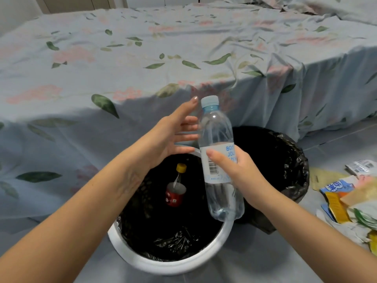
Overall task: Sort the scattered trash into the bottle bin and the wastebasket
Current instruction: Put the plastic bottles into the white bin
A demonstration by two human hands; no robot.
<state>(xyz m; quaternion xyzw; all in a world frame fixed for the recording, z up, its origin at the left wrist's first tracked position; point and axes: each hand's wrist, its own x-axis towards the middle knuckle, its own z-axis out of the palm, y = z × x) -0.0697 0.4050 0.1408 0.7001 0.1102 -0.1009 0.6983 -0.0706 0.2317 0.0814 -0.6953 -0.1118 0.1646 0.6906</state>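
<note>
clear plastic water bottle point(218, 158), pale blue cap on, white label with blue lettering and a barcode, looks empty; held upright with a slight tilt, base over the right rim of the bottle bin point(163, 264). right hand point(242, 168) grips it at the label, thumb across the front, fingers curled round the back. left hand point(175, 131) is spread wide, fingers straight, fingertips just beside the bottle's upper body; contact not clear from this angle. hands are near each other, apart, bottle between them. bottle bin: white round rim, black liner, one bottle inside point(175, 188) with yellow cap and red label, lying near the far wall. wastebasket point(293, 160): black bag over it, just behind and right of the bin, interior too dark to read. count: two bins, two bottles. pile of wrappers point(348, 199) on the floor point(336, 144) at the right edge, blurred, cannot count them. bed point(142, 58) with floral sheet behind both bins.
</note>
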